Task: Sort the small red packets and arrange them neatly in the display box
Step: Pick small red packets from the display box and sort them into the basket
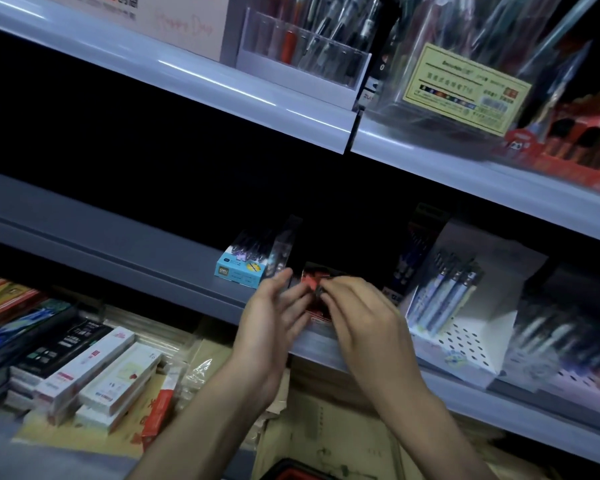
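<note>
A red display box (pixel 317 311) stands on the middle shelf, mostly hidden behind my two hands. Red packets (pixel 310 279) show inside it, between my fingers. My right hand (pixel 364 313) has its fingers curled and pinches a small dark-ended packet (pixel 319 291) over the box. My left hand (pixel 278 313) is at the box's left side with its fingers stretched toward the packets; the frame is blurred, and whether it holds one cannot be told.
A light blue pen box (pixel 238 268) stands just left of the red box. A white perforated stand with pens (pixel 458 327) sits to the right. The grey shelf edge (pixel 118 258) runs in front. Boxed stationery (pixel 94 372) lies on the shelf below.
</note>
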`<state>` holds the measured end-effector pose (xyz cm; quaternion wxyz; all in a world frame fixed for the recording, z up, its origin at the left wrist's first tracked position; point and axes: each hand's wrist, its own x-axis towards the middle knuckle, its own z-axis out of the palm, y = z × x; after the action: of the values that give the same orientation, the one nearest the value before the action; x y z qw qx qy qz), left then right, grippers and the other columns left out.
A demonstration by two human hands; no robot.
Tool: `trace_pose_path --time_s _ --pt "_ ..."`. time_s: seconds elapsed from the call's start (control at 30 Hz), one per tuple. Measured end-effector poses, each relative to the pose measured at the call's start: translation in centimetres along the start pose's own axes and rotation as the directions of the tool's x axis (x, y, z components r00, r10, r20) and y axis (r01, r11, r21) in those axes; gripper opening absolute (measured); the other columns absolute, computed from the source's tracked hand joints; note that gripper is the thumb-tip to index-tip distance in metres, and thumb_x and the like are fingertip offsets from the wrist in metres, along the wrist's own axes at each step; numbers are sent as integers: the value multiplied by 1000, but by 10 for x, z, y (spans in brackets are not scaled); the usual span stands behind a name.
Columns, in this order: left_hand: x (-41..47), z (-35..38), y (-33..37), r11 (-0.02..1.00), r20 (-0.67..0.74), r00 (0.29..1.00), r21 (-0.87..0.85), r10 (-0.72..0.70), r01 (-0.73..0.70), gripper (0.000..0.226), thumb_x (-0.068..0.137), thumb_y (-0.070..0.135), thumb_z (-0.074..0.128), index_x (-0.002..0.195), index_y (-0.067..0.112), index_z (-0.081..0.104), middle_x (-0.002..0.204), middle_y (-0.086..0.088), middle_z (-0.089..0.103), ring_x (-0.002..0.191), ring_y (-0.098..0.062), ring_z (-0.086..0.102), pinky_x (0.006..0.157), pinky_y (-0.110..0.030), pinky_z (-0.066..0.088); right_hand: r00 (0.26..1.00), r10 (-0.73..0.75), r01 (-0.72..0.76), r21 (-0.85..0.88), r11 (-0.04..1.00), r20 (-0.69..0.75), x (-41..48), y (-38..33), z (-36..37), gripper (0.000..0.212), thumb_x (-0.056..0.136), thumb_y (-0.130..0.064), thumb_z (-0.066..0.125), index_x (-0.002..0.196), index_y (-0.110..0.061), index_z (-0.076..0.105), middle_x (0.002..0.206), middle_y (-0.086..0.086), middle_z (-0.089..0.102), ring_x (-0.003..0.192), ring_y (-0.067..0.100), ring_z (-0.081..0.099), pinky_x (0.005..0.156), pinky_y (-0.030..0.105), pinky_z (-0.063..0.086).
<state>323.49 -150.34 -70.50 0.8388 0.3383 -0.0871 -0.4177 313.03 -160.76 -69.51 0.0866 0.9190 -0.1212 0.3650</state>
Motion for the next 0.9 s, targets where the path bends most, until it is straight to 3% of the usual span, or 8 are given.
trace_pose_path --time_s 0.1,0.23,0.37,0.53,0.6,0.7,0.8,0.9 --pt "-3 -4 1 970 -23 990 204 138 -130 35 111 23 38 137 21 62 121 -2 78 117 -14 72 110 -35 51 980 20 27 -229 973 200 10 7 19 21 83 -15 78 104 -18 77 98 -2 69 91 23 59 74 35 54" --pt "-12 -11 3 913 25 975 346 221 -216 38 109 10 35 127 19 68 118 -2 78 112 -12 74 103 -31 55 943 43 28 -209 977 330 18 0 15 29 82 -9 67 109 -14 75 106 3 67 99 30 56 80 39 51" --pt "-27 -23 -2 790 71 949 538 306 -295 33 105 4 45 116 20 72 108 1 80 104 -11 74 92 -23 57 933 165 -121 -154 981 321 7 -5 4 35 93 -13 58 126 -16 67 120 2 59 108 28 52 88 42 51" --pt "-49 -51 -14 627 158 930 699 332 -343 25 102 4 57 107 23 73 103 4 79 103 -13 74 95 -35 56 931 219 -205 -77 976 292 -42 -12 -31 38 99 -21 57 137 -22 60 124 -2 55 116 22 51 90 37 51" --pt "-66 -60 -24 499 233 921 785 311 -367 22 103 11 59 113 27 70 108 10 76 106 -5 70 97 -30 55 919 246 -239 -59 969 309 -72 -16 -48 38 101 -29 57 139 -25 58 127 -4 54 118 20 51 89 36 52" --pt "-91 -70 -47 207 361 899 887 247 -413 28 100 21 61 126 31 66 123 19 69 116 5 61 94 -20 50 878 301 -297 -68 952 373 -124 -19 -69 46 99 -45 57 142 -30 55 134 -6 50 124 17 49 93 36 51" --pt "-114 -81 -71 -102 454 883 890 115 -445 46 96 39 60 142 32 57 142 14 59 127 -5 55 99 -24 45 817 355 -344 -109 933 455 -179 -18 -81 58 94 -56 57 147 -31 50 144 -3 46 132 21 47 104 38 46" --pt "-130 -97 -94 -314 477 879 833 -14 -456 62 95 56 50 151 30 48 155 7 50 139 -15 49 113 -34 43 755 405 -394 -138 909 516 -230 -19 -91 66 93 -62 57 150 -32 45 154 -1 42 141 22 43 112 40 41"
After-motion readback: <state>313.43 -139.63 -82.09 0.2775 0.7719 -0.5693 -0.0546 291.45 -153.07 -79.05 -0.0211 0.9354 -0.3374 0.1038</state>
